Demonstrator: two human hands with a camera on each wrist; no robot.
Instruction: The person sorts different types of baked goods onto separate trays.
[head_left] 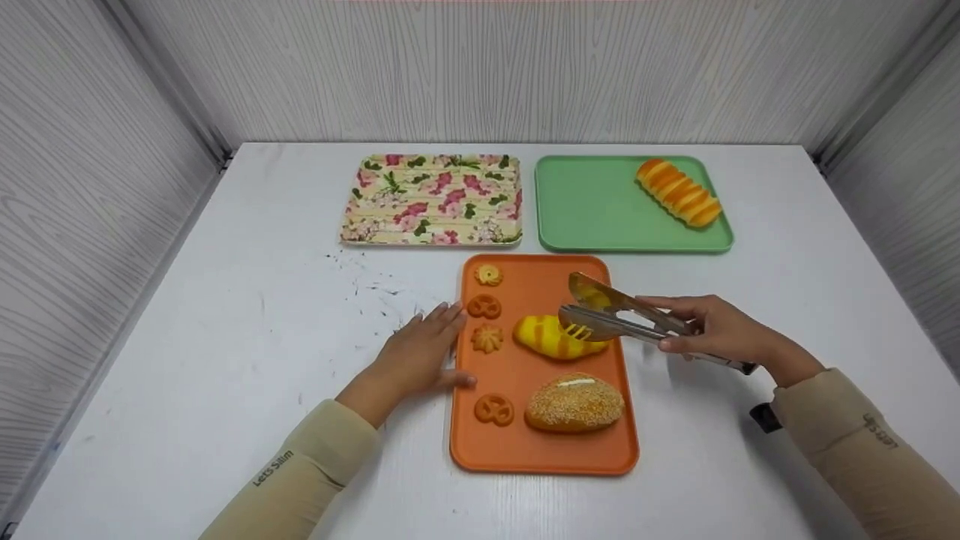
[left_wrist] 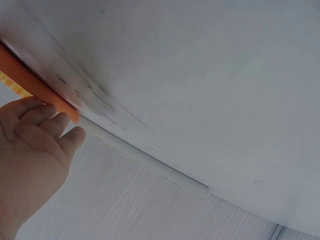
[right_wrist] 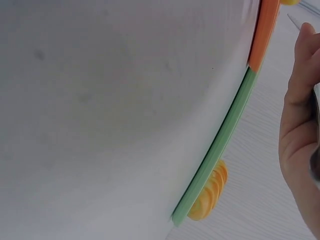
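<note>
My right hand (head_left: pixel 727 330) holds a pair of metal tongs (head_left: pixel 611 326) from the right side. The tongs' ends are spread, and the nearer one overlaps a yellow striped bread roll (head_left: pixel 540 337) on an orange tray (head_left: pixel 540 454); whether they touch it I cannot tell. Fingers extended, my left hand (head_left: pixel 416 356) rests at the tray's left edge, thumb over the rim. Below the yellow roll lies a sesame bun (head_left: pixel 574 405). Down the tray's left side are a round cookie (head_left: pixel 488 274), a pretzel (head_left: pixel 484 306), a flower-shaped cookie (head_left: pixel 487 339) and another pretzel (head_left: pixel 493 409).
Behind the orange tray stand a floral tray (head_left: pixel 431 202) on the left and a green tray (head_left: pixel 589 206) on the right. A ridged bread loaf (head_left: pixel 679 193) lies at the green tray's right end. Pale wood-grain panels (head_left: pixel 517 71) border the white table (head_left: pixel 247 300).
</note>
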